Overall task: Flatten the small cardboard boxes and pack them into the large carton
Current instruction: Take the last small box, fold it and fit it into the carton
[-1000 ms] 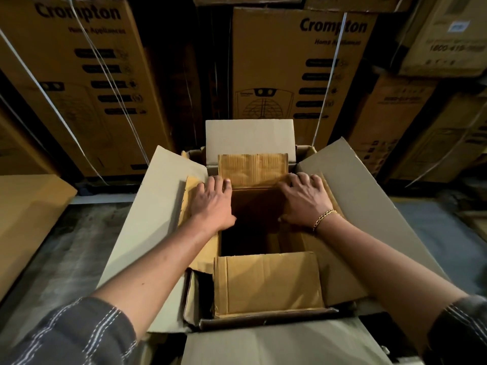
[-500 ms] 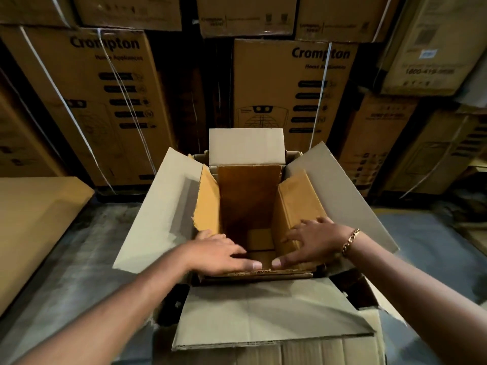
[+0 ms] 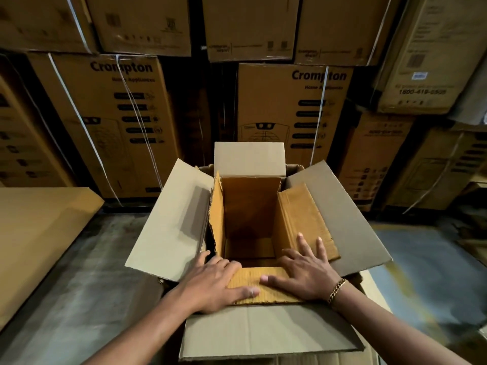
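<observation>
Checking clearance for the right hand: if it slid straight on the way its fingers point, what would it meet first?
Probably the right hand would meet the small box's right flap; two fingertips already overlap it.

The small box [image 3: 250, 219] stands open with a clear shaft down its middle, hemmed by the carton [image 3: 168, 219] flaps, both hands pressing its near flap [image 3: 263, 285] flat.

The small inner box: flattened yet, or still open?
Still open. The small inner box stands as a hollow shaft inside the large carton, walls upright, flaps spread; both hands press its near flap.
</observation>
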{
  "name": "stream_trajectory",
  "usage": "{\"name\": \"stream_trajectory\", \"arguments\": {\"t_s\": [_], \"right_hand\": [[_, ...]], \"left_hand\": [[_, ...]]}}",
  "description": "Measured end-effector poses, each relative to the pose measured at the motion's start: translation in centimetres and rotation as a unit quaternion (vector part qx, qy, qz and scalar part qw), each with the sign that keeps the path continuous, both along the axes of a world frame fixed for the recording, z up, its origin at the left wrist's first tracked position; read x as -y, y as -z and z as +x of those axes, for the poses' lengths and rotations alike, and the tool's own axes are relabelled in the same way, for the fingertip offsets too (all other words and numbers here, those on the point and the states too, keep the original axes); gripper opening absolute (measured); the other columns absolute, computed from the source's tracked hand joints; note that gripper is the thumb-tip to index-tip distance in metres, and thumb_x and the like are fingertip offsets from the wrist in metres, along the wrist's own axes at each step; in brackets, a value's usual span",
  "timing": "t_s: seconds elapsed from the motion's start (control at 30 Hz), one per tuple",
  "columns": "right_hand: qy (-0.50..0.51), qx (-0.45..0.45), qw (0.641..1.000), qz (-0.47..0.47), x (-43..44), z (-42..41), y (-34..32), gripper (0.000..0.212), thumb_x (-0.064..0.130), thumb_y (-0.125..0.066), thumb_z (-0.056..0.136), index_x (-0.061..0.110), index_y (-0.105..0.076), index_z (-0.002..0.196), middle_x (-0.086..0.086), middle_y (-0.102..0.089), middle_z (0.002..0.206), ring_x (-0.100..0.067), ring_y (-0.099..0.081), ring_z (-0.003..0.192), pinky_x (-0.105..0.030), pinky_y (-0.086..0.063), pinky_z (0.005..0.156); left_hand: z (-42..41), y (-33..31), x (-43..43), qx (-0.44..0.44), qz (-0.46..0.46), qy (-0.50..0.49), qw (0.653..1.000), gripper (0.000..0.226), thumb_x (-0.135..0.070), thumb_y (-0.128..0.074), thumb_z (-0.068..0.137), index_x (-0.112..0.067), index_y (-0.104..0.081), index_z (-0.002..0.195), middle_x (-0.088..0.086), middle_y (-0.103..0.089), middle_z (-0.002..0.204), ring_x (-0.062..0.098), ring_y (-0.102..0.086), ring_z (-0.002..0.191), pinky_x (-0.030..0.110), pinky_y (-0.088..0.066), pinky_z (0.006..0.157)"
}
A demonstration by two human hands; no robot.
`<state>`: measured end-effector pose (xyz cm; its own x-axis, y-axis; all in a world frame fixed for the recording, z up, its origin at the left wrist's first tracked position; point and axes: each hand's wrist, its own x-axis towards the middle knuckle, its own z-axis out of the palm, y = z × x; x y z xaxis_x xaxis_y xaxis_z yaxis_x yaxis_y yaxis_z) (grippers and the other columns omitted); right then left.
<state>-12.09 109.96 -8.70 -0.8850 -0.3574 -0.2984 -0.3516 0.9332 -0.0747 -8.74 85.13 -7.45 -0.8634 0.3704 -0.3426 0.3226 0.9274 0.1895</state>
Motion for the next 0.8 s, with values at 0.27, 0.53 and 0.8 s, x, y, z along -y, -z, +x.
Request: {"name": "stream_trajectory", "arguments": {"t_s": [0.27,0.53,0.8], "right_hand": [[0.009,-0.016,0.999,0.041,0.2,-3.0,-2.5,0.108,0.099,-0.016,0.065,0.034,-0.04,0.148,0.004,-0.034,0.159,-0.028,-0.019,0.149,-0.058,-0.01,0.117],[0.009,-0.026,0.998,0.049,1.2,-7.0,-3.8,0.119,0.099,-0.036,0.06,0.033,-0.02,0.158,-0.003,-0.014,0.167,-0.031,-0.004,0.154,-0.056,-0.003,0.12],[0.053,-0.121,0.991,0.013,-0.2,-6.9,-4.3,0.103,0.092,-0.022,0.077,0.032,-0.01,0.16,-0.002,0.0,0.169,-0.025,0.011,0.154,-0.052,0.006,0.123]], "left_hand": [[-2.9,-2.4,-0.4,-0.078,-0.02,0.026,0.996,0.098,-0.093,-0.019,0.08,-0.032,-0.03,0.156,-0.004,-0.02,0.166,0.011,0.006,0.153,0.047,0.017,0.12],[-6.0,-3.2,1.0,-0.122,-0.104,-0.041,0.986,0.119,-0.103,-0.009,0.066,-0.03,-0.014,0.16,0.009,0.0,0.168,0.031,0.019,0.152,0.052,0.019,0.119],[-6.1,-1.5,3.1,-0.072,-0.077,-0.087,0.991,0.107,-0.094,-0.001,0.075,-0.029,-0.003,0.16,0.008,0.01,0.166,0.029,0.023,0.15,0.05,0.015,0.121]]}}
